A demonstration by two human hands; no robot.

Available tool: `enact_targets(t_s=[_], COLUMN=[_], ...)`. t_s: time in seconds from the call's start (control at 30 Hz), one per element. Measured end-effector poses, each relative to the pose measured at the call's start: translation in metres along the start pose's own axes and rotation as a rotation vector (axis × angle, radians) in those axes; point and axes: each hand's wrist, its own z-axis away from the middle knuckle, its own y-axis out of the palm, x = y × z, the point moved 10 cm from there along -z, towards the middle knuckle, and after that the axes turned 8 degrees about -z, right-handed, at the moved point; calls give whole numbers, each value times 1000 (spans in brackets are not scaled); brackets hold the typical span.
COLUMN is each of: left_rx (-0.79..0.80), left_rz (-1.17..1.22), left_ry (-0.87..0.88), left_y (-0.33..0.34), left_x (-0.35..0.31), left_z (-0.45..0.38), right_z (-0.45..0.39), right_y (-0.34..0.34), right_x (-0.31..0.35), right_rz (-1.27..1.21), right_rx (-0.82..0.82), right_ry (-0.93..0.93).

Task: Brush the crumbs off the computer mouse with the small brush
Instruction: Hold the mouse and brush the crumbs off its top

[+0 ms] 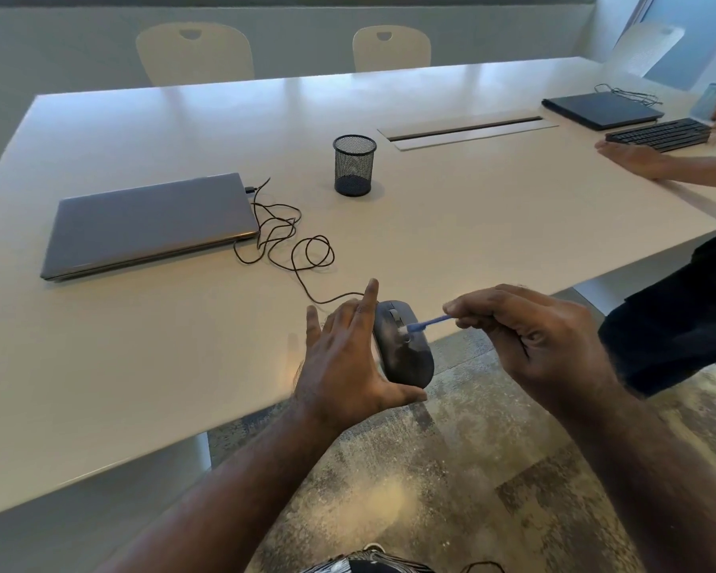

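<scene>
A dark grey wired computer mouse point(406, 353) is held tilted on its side at the table's near edge. My left hand point(344, 361) holds it, thumb under its near end and fingers behind its far side. My right hand point(530, 337) pinches the handle of a small blue brush point(428, 323). The brush's white bristle tip touches the mouse's top just below the scroll wheel. A pale dusting shows on the mouse's surface.
The mouse's black cable point(290, 241) loops across the white table point(141, 386) to a shut grey laptop point(149, 225). A black mesh pen cup point(354, 165) stands behind. At the right, another person's hand point(633, 159) rests by a black keyboard point(658, 134) and a dark laptop point(602, 109).
</scene>
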Motion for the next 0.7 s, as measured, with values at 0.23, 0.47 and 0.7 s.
enact_targets(t_s=[0.23,0.47,0.7], left_rx=[-5,18,13], left_rz=[6,-1,10], left_ry=[-13,15,0], left_y=[-2,3,3], left_x=[3,-5,-2], left_z=[0,1,2], right_z=[1,-2,-1], right_y=[7,5,19], right_x=[-1,5,4], right_rz=[-9,-20,-44], right_rx=[93,-16,136], right_ry=[13,-23,-1])
